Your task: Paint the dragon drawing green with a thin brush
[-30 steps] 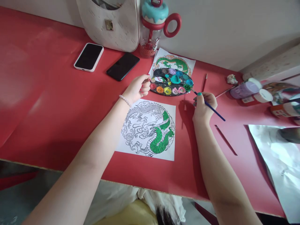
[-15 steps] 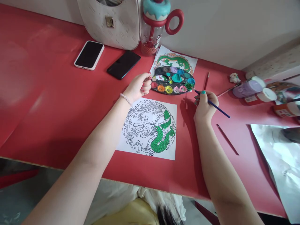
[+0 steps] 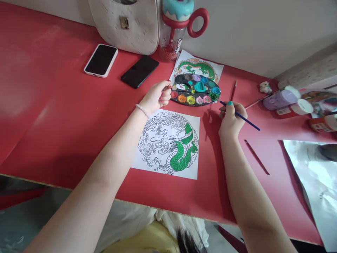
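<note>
My left hand (image 3: 159, 95) is closed on the left edge of a black oval paint palette (image 3: 184, 88), whose wells hold many colours. Between the fingers of my right hand (image 3: 233, 117) is a blue paintbrush (image 3: 246, 121), its tip in the green paint (image 3: 214, 95) at the palette's right end. Below the palette lies a dragon line drawing (image 3: 168, 144), with part of the body on its right side painted green. My left wrist and forearm cover its left edge. Behind the palette, a second dragon picture (image 3: 201, 66) in green and orange is partly covered.
Two phones, one white-cased (image 3: 101, 60) and one black (image 3: 140, 71), lie left of a cup with a red handle (image 3: 172, 38). A pale handbag (image 3: 129, 31) stands behind. Loose brushes (image 3: 256, 157), paint jars (image 3: 281, 98) and a silvery sheet (image 3: 313, 182) are on the right.
The view has shifted very slightly. Both hands keep their holds, and the brush tip stays in the green paint.
</note>
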The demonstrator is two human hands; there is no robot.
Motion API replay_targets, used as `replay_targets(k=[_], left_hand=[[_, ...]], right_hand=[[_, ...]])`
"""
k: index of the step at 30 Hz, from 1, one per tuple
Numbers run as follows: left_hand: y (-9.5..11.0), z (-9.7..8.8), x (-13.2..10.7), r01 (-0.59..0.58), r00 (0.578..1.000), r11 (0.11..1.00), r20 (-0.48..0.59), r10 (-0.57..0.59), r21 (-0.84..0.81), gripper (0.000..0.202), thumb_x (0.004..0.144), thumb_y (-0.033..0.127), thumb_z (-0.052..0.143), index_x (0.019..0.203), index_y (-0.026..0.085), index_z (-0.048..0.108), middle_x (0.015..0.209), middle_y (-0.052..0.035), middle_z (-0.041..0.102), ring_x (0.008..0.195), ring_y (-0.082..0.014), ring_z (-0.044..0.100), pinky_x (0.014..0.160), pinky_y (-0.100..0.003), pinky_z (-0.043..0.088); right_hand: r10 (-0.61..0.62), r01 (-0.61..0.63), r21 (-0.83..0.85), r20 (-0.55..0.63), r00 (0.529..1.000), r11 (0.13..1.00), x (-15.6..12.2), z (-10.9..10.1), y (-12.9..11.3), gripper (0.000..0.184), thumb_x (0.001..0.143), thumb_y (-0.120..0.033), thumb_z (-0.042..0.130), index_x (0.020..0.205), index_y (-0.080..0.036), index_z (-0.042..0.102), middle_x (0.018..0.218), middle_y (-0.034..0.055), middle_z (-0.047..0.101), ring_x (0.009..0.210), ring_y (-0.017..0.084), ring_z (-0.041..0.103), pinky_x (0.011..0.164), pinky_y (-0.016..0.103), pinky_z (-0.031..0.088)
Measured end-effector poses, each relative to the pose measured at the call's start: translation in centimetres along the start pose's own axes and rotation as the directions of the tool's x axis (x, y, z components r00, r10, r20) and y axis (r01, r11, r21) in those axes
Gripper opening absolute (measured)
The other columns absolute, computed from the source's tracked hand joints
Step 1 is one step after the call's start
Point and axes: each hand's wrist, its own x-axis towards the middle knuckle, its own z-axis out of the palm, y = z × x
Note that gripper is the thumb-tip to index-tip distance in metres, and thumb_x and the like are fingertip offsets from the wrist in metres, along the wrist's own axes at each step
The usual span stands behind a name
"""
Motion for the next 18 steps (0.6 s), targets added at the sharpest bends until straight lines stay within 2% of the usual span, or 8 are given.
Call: replay_targets(k=[8,13,18], left_hand=[[-0.01,-0.08,0.01,0.022,1.000,0.998,-0.003,-0.022,-0.050,0.026,0.085,0.017,0.038,0.058,0.017,0.035,0.042,0.0100,0.016,0.030,-0.0011,0.018,0.033,-0.015,0.013],[-0.01,-0.03,-0.01,0.028,1.000,0.997,-0.002,-0.028,-0.072,0.027,0.085,0.018,0.038,0.058,0.017,0.035,0.042,0.0100,0.016,0.029,-0.0008,0.019,0.033,-0.015,0.013],[0.05,0.09,-0.10,0.045,0.999,0.995,-0.023,-0.047,-0.088,0.027,0.084,0.018,0.039,0.058,0.017,0.034,0.042,0.0101,0.017,0.029,-0.0008,0.019,0.032,-0.015,0.014]], right_hand=[[-0.003,0.003,0.010,0.024,1.000,1.000,0.02,-0.06,0.06,0.014,0.076,-0.024,0.049,0.074,-0.013,0.058,0.057,-0.0007,0.054,0.047,0.007,0.045,0.047,0.023,0.034],[-0.079,0.079,0.002,0.054,0.995,0.997,0.00,-0.16,0.43,0.013,0.072,-0.018,0.052,0.083,-0.013,0.058,0.066,0.0007,0.057,0.055,0.008,0.049,0.053,0.024,0.038],[-0.091,0.091,-0.037,0.007,0.996,0.995,0.02,-0.20,0.38,0.018,0.073,-0.016,0.048,0.088,-0.013,0.058,0.067,0.0006,0.058,0.055,0.008,0.051,0.053,0.024,0.039]])
